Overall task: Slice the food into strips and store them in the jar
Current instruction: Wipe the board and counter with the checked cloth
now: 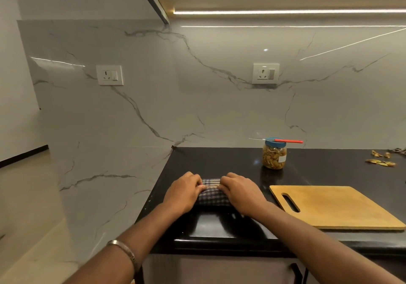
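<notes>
A clear jar (pixel 274 156) with a blue lid stands on the black counter (pixel 318 167), filled with yellow-brown food strips. A red-handled knife (pixel 285 140) lies flat across its lid. A bare wooden cutting board (pixel 334 206) lies to the right of my hands. My left hand (pixel 183 192) and my right hand (pixel 240 192) both grip a folded checked cloth (pixel 211 193) on the counter, fingertips curled into its top fold. Part of the cloth is hidden under my hands.
Scraps of peel (pixel 381 161) lie at the far right of the counter. The counter's left end (pixel 153 195) drops off beside my left hand. A marble wall with two sockets (pixel 109 75) stands behind. The front edge (pixel 219 239) is close to me.
</notes>
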